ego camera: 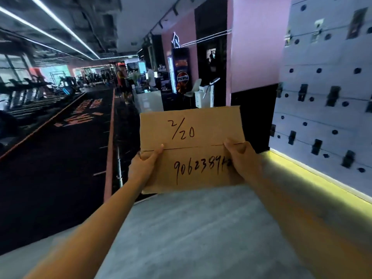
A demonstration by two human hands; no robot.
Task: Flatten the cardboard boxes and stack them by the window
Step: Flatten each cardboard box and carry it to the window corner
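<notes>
A flat brown cardboard box (191, 137) is held upright in front of me at arm's length, with "2/20" and a long number written on it in black marker. A crease runs across its middle. My left hand (144, 168) grips its left edge at the crease, thumb on the front. My right hand (241, 158) grips the right edge the same way. The box's lower edge hangs just above the far end of a grey surface (191, 228).
A pale wall of lockers (326, 97) with dark knobs runs along the right, a yellow light strip (322, 182) at its base. Dark gym floor (60, 168) lies to the left with treadmills (30, 89) by far windows. A white counter (149, 101), a drinks fridge (181, 71) and people stand ahead.
</notes>
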